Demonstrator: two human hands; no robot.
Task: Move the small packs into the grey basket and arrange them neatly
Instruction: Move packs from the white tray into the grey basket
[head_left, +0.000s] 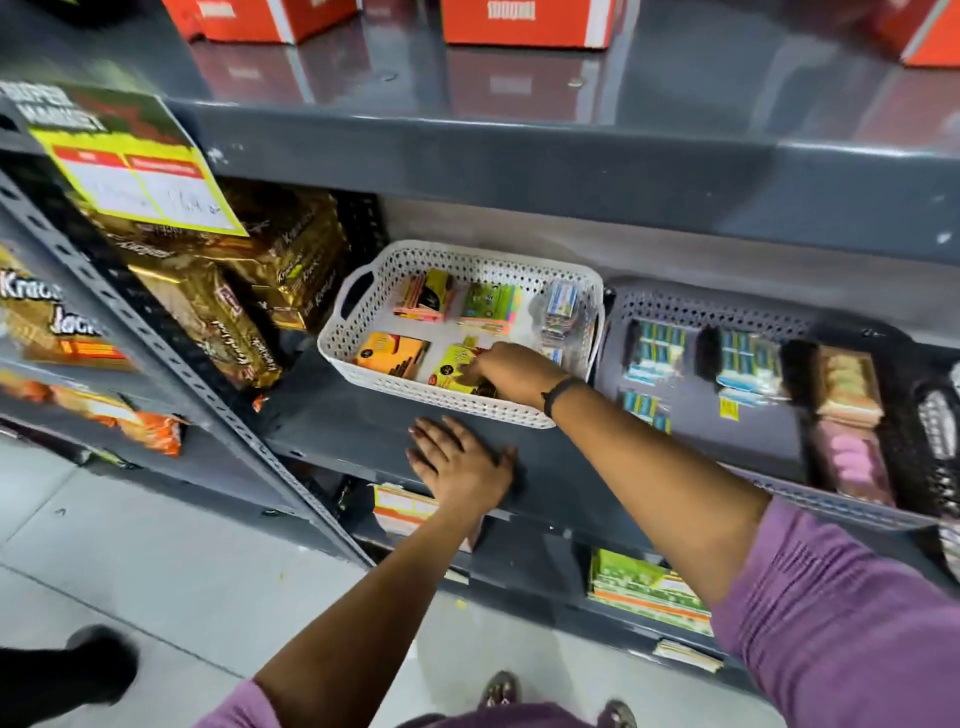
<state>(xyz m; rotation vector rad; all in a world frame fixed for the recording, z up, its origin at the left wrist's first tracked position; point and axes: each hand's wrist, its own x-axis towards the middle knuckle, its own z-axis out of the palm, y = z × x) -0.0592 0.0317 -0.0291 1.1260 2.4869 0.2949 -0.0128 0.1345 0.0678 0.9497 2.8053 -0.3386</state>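
A white perforated basket (332, 340) sits on the dark shelf and holds small packs: an orange one (389, 356), a pink-and-yellow one (426, 296), a green one (491, 306), clear-wrapped ones (561, 312) and a yellow pack (451, 364) at the front. My right hand (511, 371) reaches into this basket, its fingers closed on the yellow pack. To the right stands the grey basket (675, 306), holding blue-striped small packs (654, 353) in rows. My left hand (457, 462) lies flat on the shelf's front edge, fingers spread, holding nothing.
Gold biscuit bags (234, 312) crowd the shelf left of the white basket, under a yellow price sign (140, 182). Biscuit packs (847, 384) fill the grey basket's right end, beside a black basket (935, 431). Red boxes (519, 21) stand on the shelf above. More packs (644, 587) lie below.
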